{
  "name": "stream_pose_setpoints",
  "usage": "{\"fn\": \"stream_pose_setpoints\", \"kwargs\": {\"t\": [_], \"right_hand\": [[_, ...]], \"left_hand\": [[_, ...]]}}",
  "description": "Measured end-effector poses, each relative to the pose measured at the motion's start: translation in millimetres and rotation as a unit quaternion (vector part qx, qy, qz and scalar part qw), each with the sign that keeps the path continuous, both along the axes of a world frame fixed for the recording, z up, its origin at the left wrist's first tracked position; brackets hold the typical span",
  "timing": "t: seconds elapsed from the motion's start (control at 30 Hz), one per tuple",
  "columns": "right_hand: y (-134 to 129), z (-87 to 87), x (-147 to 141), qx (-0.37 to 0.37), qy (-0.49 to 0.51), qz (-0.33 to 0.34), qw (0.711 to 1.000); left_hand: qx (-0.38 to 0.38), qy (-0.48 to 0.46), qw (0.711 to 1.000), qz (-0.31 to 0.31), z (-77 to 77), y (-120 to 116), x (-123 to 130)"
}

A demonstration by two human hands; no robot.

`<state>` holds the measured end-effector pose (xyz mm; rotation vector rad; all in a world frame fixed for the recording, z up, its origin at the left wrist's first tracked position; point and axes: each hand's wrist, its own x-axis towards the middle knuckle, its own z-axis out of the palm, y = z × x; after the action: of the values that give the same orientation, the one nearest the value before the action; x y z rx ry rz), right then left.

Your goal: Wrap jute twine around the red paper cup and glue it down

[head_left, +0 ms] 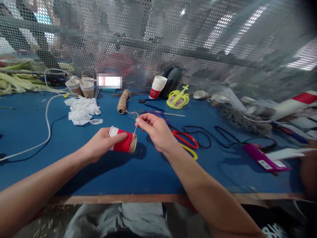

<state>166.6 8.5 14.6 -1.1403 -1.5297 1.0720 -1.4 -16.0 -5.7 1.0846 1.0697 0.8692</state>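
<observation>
My left hand (102, 142) is wrapped round a red and white paper cup (122, 142), which lies tilted on its side above the blue table. Brown twine (133, 144) is wound round the cup's right end. Between thumb and fingers, my right hand (155, 129) pinches the strand just above that end. From there the strand runs back to a twine roll (123, 101) on the table. Behind my right hand is a blue tool (158, 115), partly hidden by it.
Stacked cups (158, 86), a yellow crown-shaped piece (177, 99) and pliers (151, 104) are at the back. White lace (83, 110) and two twine-wrapped cups (86, 86) sit left. Cables, scissors (187, 139) and a purple power strip (264, 158) lie right, beside a person's blurred arm.
</observation>
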Motion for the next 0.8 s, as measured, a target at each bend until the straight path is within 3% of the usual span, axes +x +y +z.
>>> {"fn": "stream_pose_setpoints", "kwargs": {"t": [0.33,0.8], "right_hand": [[2.2,-4.4,-0.6,-0.005,-0.058,0.002,0.998],[-0.1,-8.8,-1.1,-0.052,-0.061,0.025,0.997]], "left_hand": [[0.036,-0.002,0.999,-0.015,1.0,-4.6,-1.8],[0.060,-0.010,0.998,-0.005,-0.5,-5.0,-1.3]]}}
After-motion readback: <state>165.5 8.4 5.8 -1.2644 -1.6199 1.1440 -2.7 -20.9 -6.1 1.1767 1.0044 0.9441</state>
